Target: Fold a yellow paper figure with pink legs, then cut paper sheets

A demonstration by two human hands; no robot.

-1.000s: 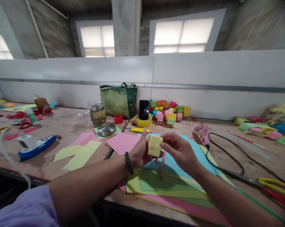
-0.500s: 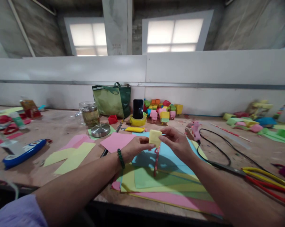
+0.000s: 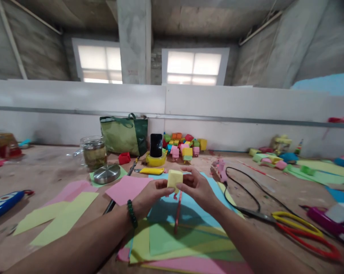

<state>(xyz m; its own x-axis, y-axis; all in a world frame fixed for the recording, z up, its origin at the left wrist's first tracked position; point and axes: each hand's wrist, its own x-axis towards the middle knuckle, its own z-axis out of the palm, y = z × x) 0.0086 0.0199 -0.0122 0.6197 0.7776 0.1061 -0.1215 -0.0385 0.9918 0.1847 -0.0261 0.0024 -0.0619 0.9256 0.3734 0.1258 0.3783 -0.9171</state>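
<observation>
Between my two hands a small pale-yellow box-shaped piece [image 3: 175,177] is held up above stacked coloured sheets. My left hand [image 3: 150,196] pinches its lower left side, a green bead bracelet [image 3: 132,214] on the wrist. My right hand [image 3: 199,191] grips it from the right with thumb and fingers. Small pink curled bits [image 3: 175,196] show just beneath the box; whether they are fixed to it I cannot tell. Below it a thin reddish stick [image 3: 177,219] lies over the blue sheet [image 3: 162,207] and green sheet [image 3: 166,239].
Scissors [image 3: 300,228] and a pink glue gun [image 3: 221,171] with a black cable lie right. A yellow cutter [image 3: 151,171], glass mug [image 3: 94,154], steel lid [image 3: 107,174] and phone [image 3: 156,145] stand beyond. Colourful box figures [image 3: 186,148] cluster at the back. Yellow strips [image 3: 65,219] lie left.
The view has tilted up and shifted right, so things appear lower and further left. Both hands still hold the yellow box, which has turned slightly.
</observation>
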